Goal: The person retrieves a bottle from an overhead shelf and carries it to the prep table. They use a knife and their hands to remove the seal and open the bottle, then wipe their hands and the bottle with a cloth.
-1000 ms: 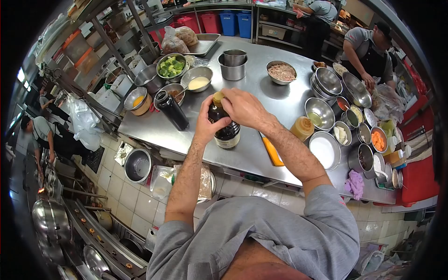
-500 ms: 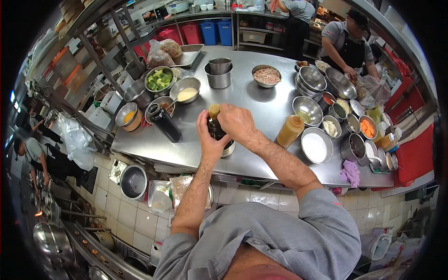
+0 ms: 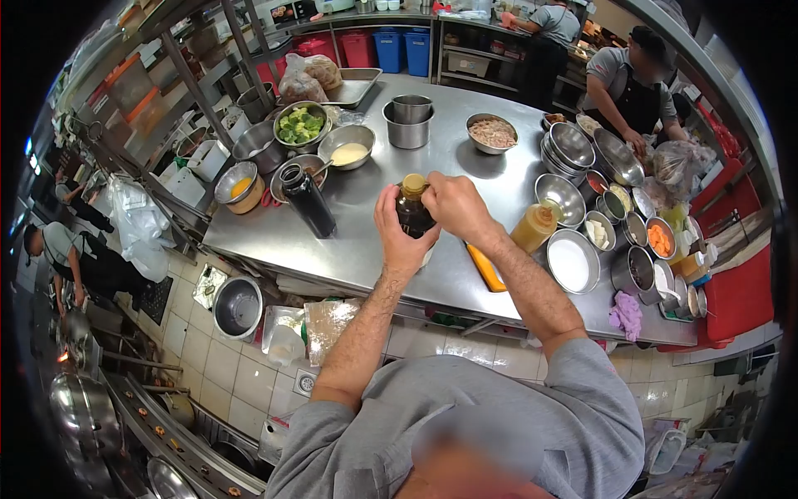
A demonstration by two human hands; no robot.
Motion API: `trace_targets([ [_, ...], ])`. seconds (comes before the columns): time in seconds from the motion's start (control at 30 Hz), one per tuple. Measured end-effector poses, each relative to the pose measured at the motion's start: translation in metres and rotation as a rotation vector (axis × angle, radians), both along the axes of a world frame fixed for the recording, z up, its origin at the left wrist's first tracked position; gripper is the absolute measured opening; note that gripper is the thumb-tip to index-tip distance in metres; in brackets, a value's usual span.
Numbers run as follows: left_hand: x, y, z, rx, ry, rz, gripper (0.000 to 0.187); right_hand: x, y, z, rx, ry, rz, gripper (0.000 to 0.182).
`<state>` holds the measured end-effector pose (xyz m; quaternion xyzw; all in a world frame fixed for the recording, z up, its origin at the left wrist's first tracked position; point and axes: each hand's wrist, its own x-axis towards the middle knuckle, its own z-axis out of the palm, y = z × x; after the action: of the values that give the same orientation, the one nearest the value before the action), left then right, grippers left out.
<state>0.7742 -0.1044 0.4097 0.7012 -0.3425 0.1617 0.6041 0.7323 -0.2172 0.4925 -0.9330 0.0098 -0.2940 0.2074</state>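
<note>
Far left on the steel table point(image 3: 366, 241): a small bowl of orange-yellow liquid point(image 3: 241, 186); just right of it a tall black bottle point(image 3: 307, 200), upright, uncapped as far as can be seen, well clear of both hands; behind it a bowl of broccoli point(image 3: 301, 123) and a bowl of pale batter point(image 3: 347, 153).

Centre: the dark sauce bottle point(image 3: 413, 214) stands upright near the table's front edge, long axis vertical, its yellow cap point(image 3: 414, 184) on top; the left hand point(image 3: 401, 237) wraps the body from the left and below, fingers clenched round the glass, so the bottle lies directly inside that grip; the right hand point(image 3: 453, 206) comes in from the right, fingertips closed at the neck just beside the cap; whether they pinch the cap itself or only the neck cannot be told from here. Both hands touch the bottle; the right is the one nearer the cap, the left nearer the base.

Right of the hands: a yellow-handled tool point(image 3: 484, 268) lies flat on the table, pointing toward the front edge, just beside the right forearm; an amber squeeze bottle point(image 3: 536, 226) stands upright near it; then a round tin of white powder point(image 3: 572, 263), and small metal pots along the right edge.

Far right, back: another person's hands point(image 3: 640, 143) work at a plastic bag point(image 3: 677, 162), well apart.
</note>
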Motion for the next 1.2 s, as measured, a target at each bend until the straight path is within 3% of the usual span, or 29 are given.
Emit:
trace_targets([
  [0.13,0.012,-0.011,-0.008,-0.027,-0.089,0.057,0.09,-0.004,0.045,-0.036,-0.074,-0.087,0.054,0.013],
  [0.23,0.023,-0.01,-0.015,-0.015,-0.124,0.05,0.09,-0.015,0.062,-0.041,0.154,-0.07,0.063,0.009],
  [0.3,0.033,-0.005,-0.033,0.008,0.107,0.01,0.091,-0.016,0.047,-0.048,0.247,-0.003,0.022,0.011],
  [0.37,0.035,-0.002,-0.034,0.011,0.098,-0.009,0.091,-0.011,0.026,-0.045,0.288,0.064,-0.02,0.012],
  [0.43,0.038,0.011,-0.013,0.077,-0.036,-0.063,0.091,-0.01,0.011,-0.037,0.589,-0.051,0.058,0.015],
  [0.5,0.057,0.013,0.007,0.083,-0.05,-0.085,0.087,-0.008,0.004,-0.034,0.609,0.0,0.063,0.018],
  [0.57,0.08,0.009,0.023,0.03,0.088,-0.285,0.082,-0.003,0.002,-0.035,0.805,0.009,0.041,0.013],
  [0.63,0.082,0.002,0.037,0.04,0.027,-0.271,0.072,-0.009,0.004,-0.029,0.862,0.124,0.041,0.012],
  [0.7,0.075,-0.004,0.043,0.071,0.307,-0.525,0.063,-0.01,0.005,-0.031,0.962,0.028,0.029,0.02],
  [0.73,0.069,-0.007,0.041,0.057,0.244,-0.437,0.056,-0.008,0.002,-0.028,0.993,0.042,0.024,0.027],
  [0.9,0.068,-0.007,0.028,-0.011,0.31,-0.434,0.052,0.017,-0.027,-0.021,0.822,0.028,0.026,0.021],
  [0.97,0.067,-0.006,0.031,-0.031,0.344,-0.438,0.052,0.024,-0.029,-0.014,0.807,0.035,0.21,0.022],
  [1.0,0.067,-0.006,0.032,-0.039,0.35,-0.463,0.052,0.027,-0.031,-0.013,0.671,-0.003,0.246,0.021],
  [1.1,0.066,-0.008,0.033,-0.081,0.36,-0.496,0.052,0.032,-0.036,-0.009,0.734,0.173,0.138,0.016],
  [1.2,0.067,-0.009,0.028,-0.112,0.368,-0.491,0.053,0.036,-0.037,-0.02,0.709,0.013,0.2,0.011],
])
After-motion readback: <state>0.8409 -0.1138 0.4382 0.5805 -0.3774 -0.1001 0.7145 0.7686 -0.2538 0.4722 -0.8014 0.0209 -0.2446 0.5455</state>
